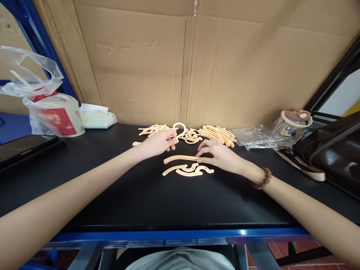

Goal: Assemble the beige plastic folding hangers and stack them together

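Observation:
Thin pale wooden cut-out pieces lie on a black table. My left hand pinches a hook-shaped wooden piece at the edge of a loose pile. My right hand, with a bead bracelet on its wrist, rests its fingertips on the right end of a long curved strip. Just in front of that strip lie a few more curved pieces. A stack of long curved strips sits beyond my right hand, with ring-shaped pieces beside it.
A cardboard sheet walls off the back. At the left stand a plastic bag with a red-labelled roll, a tissue pack and a dark flat device. At the right are crumpled clear plastic, a lidded bottle and a dark bag.

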Demonstrator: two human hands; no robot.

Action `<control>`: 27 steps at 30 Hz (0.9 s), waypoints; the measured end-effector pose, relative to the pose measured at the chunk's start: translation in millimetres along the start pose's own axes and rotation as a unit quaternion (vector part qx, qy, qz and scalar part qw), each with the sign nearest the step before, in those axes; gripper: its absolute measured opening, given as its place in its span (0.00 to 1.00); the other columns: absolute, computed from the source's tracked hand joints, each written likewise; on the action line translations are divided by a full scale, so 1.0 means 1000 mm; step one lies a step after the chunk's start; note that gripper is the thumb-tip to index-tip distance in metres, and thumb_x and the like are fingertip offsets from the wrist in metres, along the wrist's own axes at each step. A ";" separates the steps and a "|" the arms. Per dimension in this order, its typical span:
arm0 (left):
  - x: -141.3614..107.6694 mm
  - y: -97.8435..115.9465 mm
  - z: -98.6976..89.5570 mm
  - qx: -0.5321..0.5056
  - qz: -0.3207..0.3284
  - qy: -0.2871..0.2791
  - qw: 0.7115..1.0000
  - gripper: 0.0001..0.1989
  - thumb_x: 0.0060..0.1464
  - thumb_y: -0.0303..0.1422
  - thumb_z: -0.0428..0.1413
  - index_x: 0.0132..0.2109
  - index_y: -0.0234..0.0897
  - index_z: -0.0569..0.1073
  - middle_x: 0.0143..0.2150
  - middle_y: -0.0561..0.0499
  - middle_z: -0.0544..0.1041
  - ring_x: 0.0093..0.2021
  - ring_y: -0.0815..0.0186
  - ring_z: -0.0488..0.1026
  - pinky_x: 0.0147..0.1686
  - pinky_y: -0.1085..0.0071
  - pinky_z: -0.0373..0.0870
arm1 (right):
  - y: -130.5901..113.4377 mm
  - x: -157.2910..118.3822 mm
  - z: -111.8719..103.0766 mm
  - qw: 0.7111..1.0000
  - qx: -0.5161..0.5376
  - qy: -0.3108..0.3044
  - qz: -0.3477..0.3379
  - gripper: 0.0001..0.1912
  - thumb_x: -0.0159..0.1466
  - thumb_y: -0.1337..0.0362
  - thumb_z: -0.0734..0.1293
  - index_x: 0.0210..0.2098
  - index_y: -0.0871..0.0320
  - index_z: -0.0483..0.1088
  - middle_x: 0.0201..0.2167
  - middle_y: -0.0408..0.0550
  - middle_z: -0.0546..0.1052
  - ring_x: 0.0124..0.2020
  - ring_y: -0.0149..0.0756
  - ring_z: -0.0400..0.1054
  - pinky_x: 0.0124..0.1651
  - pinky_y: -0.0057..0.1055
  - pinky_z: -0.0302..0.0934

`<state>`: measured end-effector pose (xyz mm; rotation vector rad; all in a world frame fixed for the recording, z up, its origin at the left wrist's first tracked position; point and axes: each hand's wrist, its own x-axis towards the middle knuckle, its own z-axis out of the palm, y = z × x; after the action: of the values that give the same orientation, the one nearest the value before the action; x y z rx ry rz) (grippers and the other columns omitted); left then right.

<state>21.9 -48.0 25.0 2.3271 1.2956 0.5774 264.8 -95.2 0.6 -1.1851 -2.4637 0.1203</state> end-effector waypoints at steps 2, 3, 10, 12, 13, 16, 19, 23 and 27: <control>0.002 -0.001 0.001 -0.027 -0.008 -0.012 1.000 0.07 0.56 0.36 0.48 0.37 0.38 0.66 0.35 0.48 0.80 0.32 0.66 0.76 0.24 0.76 0.64 | 0.003 0.001 0.001 1.000 0.013 0.009 0.011 0.12 0.67 0.59 0.61 0.36 0.56 0.75 0.40 0.50 0.73 0.43 0.40 0.66 0.47 0.38 0.58; 0.003 -0.001 0.002 -0.040 -0.015 -0.016 0.999 0.06 0.56 0.35 0.48 0.37 0.37 0.65 0.36 0.47 0.80 0.32 0.66 0.77 0.24 0.76 0.64 | 0.004 0.002 0.002 0.999 0.024 0.018 0.024 0.13 0.68 0.61 0.59 0.35 0.57 0.73 0.39 0.50 0.74 0.42 0.40 0.66 0.47 0.37 0.58; -0.003 0.009 -0.001 -0.160 -0.025 -0.055 0.985 0.13 0.58 0.42 0.47 0.37 0.36 0.66 0.44 0.41 0.79 0.38 0.63 0.78 0.27 0.74 0.70 | 0.020 0.004 0.005 0.989 0.072 0.055 0.113 0.19 0.69 0.59 0.52 0.23 0.56 0.62 0.24 0.44 0.71 0.27 0.33 0.63 0.36 0.32 0.56; -0.004 0.012 -0.001 -0.202 -0.030 -0.057 0.977 0.15 0.56 0.45 0.49 0.36 0.36 0.67 0.43 0.42 0.79 0.38 0.63 0.77 0.26 0.74 0.69 | 0.026 0.005 0.007 0.986 0.081 0.070 0.125 0.20 0.68 0.58 0.52 0.22 0.56 0.60 0.22 0.43 0.68 0.25 0.32 0.62 0.33 0.32 0.55; -0.005 0.013 -0.001 -0.211 -0.031 -0.057 0.975 0.15 0.55 0.45 0.51 0.35 0.36 0.67 0.42 0.43 0.78 0.38 0.64 0.77 0.26 0.74 0.69 | 0.028 0.005 0.008 0.985 0.085 0.076 0.129 0.20 0.68 0.58 0.52 0.22 0.55 0.59 0.21 0.43 0.67 0.25 0.32 0.61 0.33 0.31 0.55; -0.004 0.014 0.001 -0.195 -0.017 -0.049 0.979 0.13 0.52 0.42 0.56 0.37 0.36 0.69 0.36 0.47 0.77 0.36 0.66 0.74 0.25 0.75 0.66 | 0.031 0.006 0.008 0.984 0.095 0.082 0.128 0.20 0.68 0.58 0.51 0.22 0.55 0.58 0.19 0.42 0.65 0.24 0.32 0.61 0.33 0.31 0.55; -0.004 0.015 0.004 -0.196 0.005 -0.020 0.980 0.11 0.52 0.39 0.56 0.38 0.36 0.69 0.32 0.50 0.75 0.32 0.68 0.72 0.24 0.76 0.64 | 0.023 0.005 0.003 0.985 0.087 0.087 0.124 0.19 0.69 0.58 0.50 0.24 0.55 0.58 0.20 0.42 0.66 0.25 0.34 0.62 0.35 0.32 0.54; -0.006 0.019 0.009 -0.219 0.019 0.005 0.976 0.09 0.54 0.37 0.55 0.38 0.35 0.69 0.34 0.50 0.75 0.30 0.70 0.69 0.23 0.77 0.62 | -0.002 0.002 -0.003 0.993 0.000 0.092 0.077 0.14 0.68 0.54 0.57 0.30 0.55 0.63 0.24 0.44 0.71 0.28 0.37 0.64 0.43 0.36 0.52; -0.009 0.027 0.014 -0.230 0.033 -0.009 0.972 0.11 0.54 0.37 0.55 0.41 0.36 0.68 0.33 0.51 0.74 0.30 0.70 0.70 0.23 0.76 0.63 | -0.020 0.001 0.001 0.995 -0.080 0.058 0.012 0.10 0.68 0.59 0.58 0.32 0.56 0.62 0.27 0.46 0.71 0.29 0.37 0.63 0.41 0.36 0.53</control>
<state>43.3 -71.0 26.2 1.9869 0.9529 0.7822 249.3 -106.5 5.1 -1.2513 -2.3946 -0.1373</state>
